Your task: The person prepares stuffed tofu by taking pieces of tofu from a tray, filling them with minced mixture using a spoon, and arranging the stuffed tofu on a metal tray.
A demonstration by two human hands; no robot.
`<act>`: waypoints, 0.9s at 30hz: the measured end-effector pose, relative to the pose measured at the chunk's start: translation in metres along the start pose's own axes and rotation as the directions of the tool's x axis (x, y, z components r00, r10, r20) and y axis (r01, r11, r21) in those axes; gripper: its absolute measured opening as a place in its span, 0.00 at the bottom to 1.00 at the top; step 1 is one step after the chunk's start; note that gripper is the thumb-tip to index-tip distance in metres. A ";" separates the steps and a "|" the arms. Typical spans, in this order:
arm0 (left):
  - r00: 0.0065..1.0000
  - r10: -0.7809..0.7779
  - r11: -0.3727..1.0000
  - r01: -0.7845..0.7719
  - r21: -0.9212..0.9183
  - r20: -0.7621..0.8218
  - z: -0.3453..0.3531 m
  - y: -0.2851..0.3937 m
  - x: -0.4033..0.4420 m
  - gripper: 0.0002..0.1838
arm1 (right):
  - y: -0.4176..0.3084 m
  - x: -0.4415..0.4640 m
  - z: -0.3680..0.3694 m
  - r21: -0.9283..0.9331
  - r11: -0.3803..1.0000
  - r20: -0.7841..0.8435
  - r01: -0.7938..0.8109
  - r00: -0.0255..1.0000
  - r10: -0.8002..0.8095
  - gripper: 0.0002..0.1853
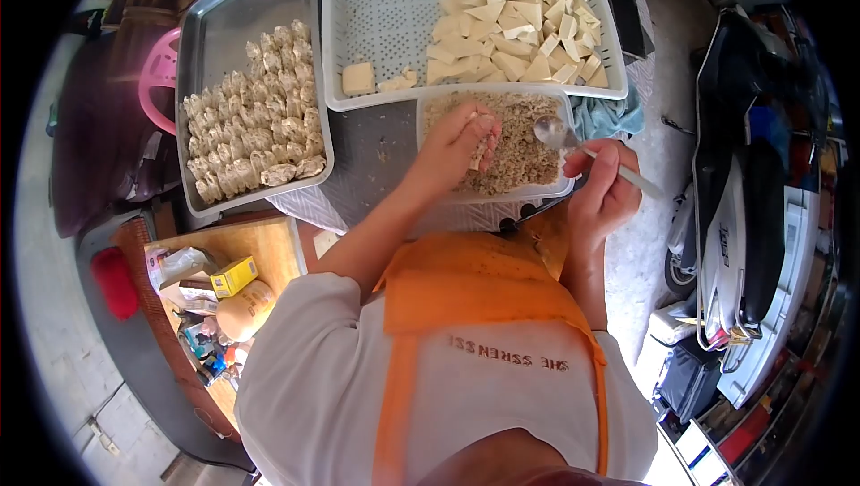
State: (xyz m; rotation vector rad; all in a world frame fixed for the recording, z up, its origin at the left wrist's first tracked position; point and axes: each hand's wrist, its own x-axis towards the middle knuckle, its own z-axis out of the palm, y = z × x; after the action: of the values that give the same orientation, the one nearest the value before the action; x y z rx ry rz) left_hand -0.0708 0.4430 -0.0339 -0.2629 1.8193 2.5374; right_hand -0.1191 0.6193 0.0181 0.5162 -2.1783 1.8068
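Mixture (pixel 524 159) partly hidden behind left hand (pixel 460 138); right hand (pixel 607 189) holds spoon (pixel 553 132).

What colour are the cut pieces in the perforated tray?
The cut pieces are pale cream (head view).

we record a loose white short-sleeved fabric shirt (pixel 502 405), its wide left sleeve (pixel 291 334) creased. over it we note a bright orange cloth apron (pixel 488 275) with dark specks on the front and two orange shoulder straps (pixel 397 405), the left appearing broader. across the chest we observe reddish-brown block lettering (pixel 511 356), partly unreadable. we find the left hand (pixel 464 138) and right hand (pixel 607 186) bare.
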 end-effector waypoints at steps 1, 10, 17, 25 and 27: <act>0.999 -0.038 0.999 0.038 0.010 -0.007 0.002 0.005 -0.001 0.16 | 0.005 0.002 0.000 0.009 0.999 0.022 -0.032 0.999 0.032 0.10; 0.986 -0.158 0.956 0.137 -0.260 -0.059 0.004 -0.009 0.003 0.29 | 0.017 -0.013 0.035 -0.069 0.997 0.262 0.041 0.965 -0.022 0.08; 0.993 -0.119 0.984 0.119 -0.134 0.009 -0.001 -0.014 0.003 0.34 | 0.016 -0.015 0.030 0.190 0.964 0.219 -0.184 0.966 0.141 0.09; 0.989 -0.142 0.986 0.138 -0.098 -0.043 0.001 -0.003 0.000 0.34 | 0.020 -0.017 0.019 0.126 0.968 0.309 -0.218 0.936 0.170 0.10; 0.991 -0.113 0.989 0.106 -0.103 -0.065 0.004 -0.003 0.000 0.32 | 0.018 -0.017 0.018 0.059 0.982 0.375 -0.181 0.915 0.146 0.10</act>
State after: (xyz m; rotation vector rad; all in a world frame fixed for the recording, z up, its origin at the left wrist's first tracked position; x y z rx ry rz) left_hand -0.0709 0.4481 -0.0353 -0.4468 1.6524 2.5766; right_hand -0.1113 0.6062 -0.0087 0.7721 -2.4532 2.0462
